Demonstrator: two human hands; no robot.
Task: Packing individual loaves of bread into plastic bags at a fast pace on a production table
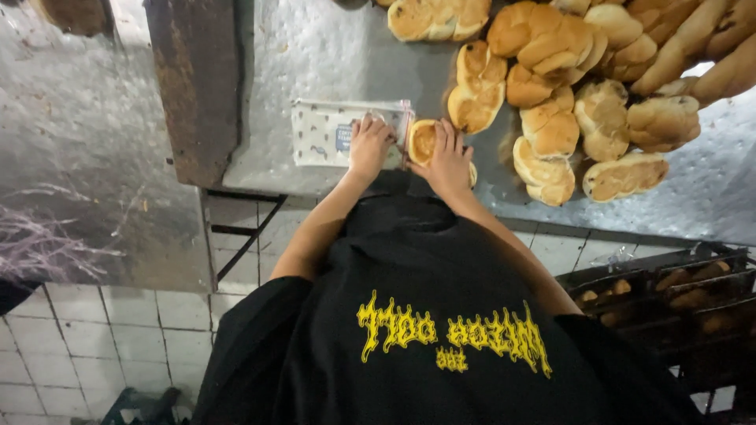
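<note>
On the metal table (pixel 331 47), near its front edge, lies a flat stack of clear bags (pixel 323 132) printed with a small pattern, and beside it to the right spreads a big loose pile of golden bread rolls (pixel 567 86), well clear of the stack. Low at the right edge of the head view, dark crates (pixel 677 303) hold more rolls, though their contents are dim and hard to make out. The left hand (pixel 368 145) rests palm down on the right end of the bag stack, fingers spread and fairly flat, pressing on the plastic rather than gripping it. The right hand (pixel 449 161) lies over a single roll (pixel 423 142), fingers draped across its top and side, loosely closed around it. That roll sits on the table just beside the bags, between the two hands, touching the right one and close to the left. Black sleeves and a black shirt (pixel 425 315) fill the lower part of the view above a white tiled floor (pixel 94 338).
</note>
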